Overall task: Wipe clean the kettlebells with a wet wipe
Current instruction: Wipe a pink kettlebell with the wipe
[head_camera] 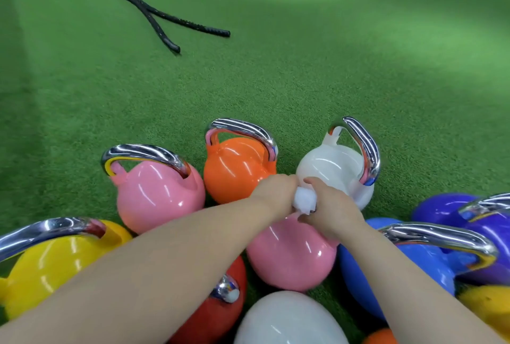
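Observation:
Several glossy kettlebells with chrome handles stand clustered on green turf. My left hand (276, 192) and my right hand (329, 210) meet above a pink kettlebell (289, 255) whose handle they hide. Both grip a bunched white wet wipe (303, 201) between them. Just behind the hands stand an orange kettlebell (234, 170) and a white kettlebell (328, 167). Another pink kettlebell (157, 192) sits to the left.
A yellow kettlebell (55, 263), a red one (220, 305), a white one (287, 319), a blue one (414, 261) and a purple one (483, 228) crowd the near edge. Two black battle rope ends (176, 21) lie on the turf (331, 68) far ahead.

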{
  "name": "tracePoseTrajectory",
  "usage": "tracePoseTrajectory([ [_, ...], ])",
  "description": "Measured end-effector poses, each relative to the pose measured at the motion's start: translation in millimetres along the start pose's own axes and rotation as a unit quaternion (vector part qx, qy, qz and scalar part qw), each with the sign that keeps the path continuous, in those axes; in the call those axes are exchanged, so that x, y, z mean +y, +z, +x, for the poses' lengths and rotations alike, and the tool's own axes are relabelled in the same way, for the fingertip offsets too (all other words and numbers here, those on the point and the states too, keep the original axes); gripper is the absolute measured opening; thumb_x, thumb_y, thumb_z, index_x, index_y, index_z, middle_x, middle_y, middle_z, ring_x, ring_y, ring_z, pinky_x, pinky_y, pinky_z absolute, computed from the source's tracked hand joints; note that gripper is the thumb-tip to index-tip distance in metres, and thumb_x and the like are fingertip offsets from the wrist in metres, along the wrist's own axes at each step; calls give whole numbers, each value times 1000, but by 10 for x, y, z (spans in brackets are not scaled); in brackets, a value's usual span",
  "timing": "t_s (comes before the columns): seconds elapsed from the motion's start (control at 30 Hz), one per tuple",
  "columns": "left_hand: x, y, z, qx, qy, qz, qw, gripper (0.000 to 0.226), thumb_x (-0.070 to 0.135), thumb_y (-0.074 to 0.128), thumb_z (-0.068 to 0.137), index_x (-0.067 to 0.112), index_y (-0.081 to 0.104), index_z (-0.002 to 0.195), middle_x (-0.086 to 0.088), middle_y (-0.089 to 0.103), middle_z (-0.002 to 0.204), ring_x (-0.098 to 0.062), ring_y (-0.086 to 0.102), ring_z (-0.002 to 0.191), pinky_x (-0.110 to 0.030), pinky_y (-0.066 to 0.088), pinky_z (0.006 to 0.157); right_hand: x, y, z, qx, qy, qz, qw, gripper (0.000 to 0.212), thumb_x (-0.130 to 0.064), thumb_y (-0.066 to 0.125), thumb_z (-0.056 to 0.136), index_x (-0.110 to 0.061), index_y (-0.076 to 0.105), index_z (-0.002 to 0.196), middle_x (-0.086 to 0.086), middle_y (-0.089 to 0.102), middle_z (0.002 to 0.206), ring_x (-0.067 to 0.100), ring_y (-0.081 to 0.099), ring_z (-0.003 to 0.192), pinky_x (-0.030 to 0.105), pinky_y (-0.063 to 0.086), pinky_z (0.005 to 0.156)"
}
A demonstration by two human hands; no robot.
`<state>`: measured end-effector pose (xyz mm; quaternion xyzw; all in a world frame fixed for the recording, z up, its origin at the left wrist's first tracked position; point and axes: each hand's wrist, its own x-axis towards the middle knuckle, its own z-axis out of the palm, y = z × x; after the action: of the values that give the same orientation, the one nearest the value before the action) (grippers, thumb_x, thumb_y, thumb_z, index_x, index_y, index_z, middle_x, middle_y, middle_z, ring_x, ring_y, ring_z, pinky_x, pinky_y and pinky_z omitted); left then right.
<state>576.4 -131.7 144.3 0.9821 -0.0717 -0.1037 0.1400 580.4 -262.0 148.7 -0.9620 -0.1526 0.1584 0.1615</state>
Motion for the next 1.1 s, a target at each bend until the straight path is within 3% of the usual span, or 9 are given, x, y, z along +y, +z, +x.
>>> tracePoseTrajectory([
  [0.13, 7, 244, -68, 182, -48, 14, 982, 18, 1, 55, 77, 13, 52, 91, -7, 60, 93, -30, 56, 88, -32, 28, 64, 23, 44, 24, 14, 1, 0, 1000, 74, -26, 59, 85, -25, 18, 146, 6, 56, 129, 27, 53, 115, 32, 41, 82],
  [0.23, 94, 477, -49, 337, -149, -59, 928, 31, 1, 74, 57, 18, 50, 67, -1, 55, 66, -26, 54, 60, -31, 36, 53, 31, 77, 40, 41, -2, 10, 999, 69, -20, 53, 87, -26, 18, 146, 5, 58, 126, 27, 56, 111, 31, 41, 82],
  [0.37, 8, 732, 65, 436, -204, -240, 843, 21, -3, 72, 64, 11, 59, 73, -9, 58, 71, -29, 53, 66, -36, 43, 60, 9, 60, 56, 43, -15, -21, 999, 64, -16, 54, 87, -24, 25, 143, 7, 60, 119, 29, 57, 107, 32, 43, 81],
  [0.47, -101, 804, 60, 395, -225, -447, 770, 21, -7, 58, 77, 14, 53, 75, -9, 54, 73, -19, 46, 71, -17, 39, 63, 1, 56, 60, 42, -14, -42, 998, 63, -13, 52, 85, -25, 27, 142, 6, 62, 113, 28, 58, 103, 32, 44, 79],
  [0.67, -93, 925, 29, 374, -280, -532, 707, 17, -3, 59, 79, 14, 56, 83, 7, 55, 74, -14, 49, 72, -6, 36, 56, 14, 43, 61, 40, -22, -38, 998, 61, -11, 49, 85, -26, 30, 141, 7, 63, 112, 28, 57, 103, 32, 44, 80],
  [0.73, -110, 979, 41, 333, -312, -549, 700, 15, 6, 59, 83, 10, 59, 97, -1, 61, 87, -15, 53, 78, -9, 36, 57, 11, 41, 55, 38, -22, -39, 998, 61, -11, 49, 85, -26, 31, 141, 7, 63, 114, 28, 57, 105, 33, 44, 82],
  [0.87, -75, 947, 20, 259, -400, -576, 664, 17, 19, 59, 85, 15, 53, 101, -7, 60, 95, -25, 57, 87, -23, 36, 70, 13, 41, 56, 37, -19, -46, 998, 61, -10, 49, 85, -26, 33, 141, 6, 62, 116, 28, 56, 108, 33, 44, 83],
  [1.03, 45, 888, -115, 173, -416, -506, 736, 58, 19, 69, 73, 10, 43, 124, -8, 56, 113, -30, 58, 101, -38, 51, 85, 8, 37, 62, 34, -13, -47, 998, 59, -10, 46, 86, -26, 34, 141, 6, 60, 122, 28, 54, 112, 33, 44, 85],
  [1.1, 69, 875, -175, 126, -421, -501, 745, 65, 17, 67, 71, 11, 38, 129, -7, 54, 117, -29, 57, 103, -36, 51, 85, 5, 40, 60, 34, -12, -48, 998, 59, -10, 46, 86, -26, 34, 141, 6, 59, 123, 28, 54, 113, 33, 44, 86],
])
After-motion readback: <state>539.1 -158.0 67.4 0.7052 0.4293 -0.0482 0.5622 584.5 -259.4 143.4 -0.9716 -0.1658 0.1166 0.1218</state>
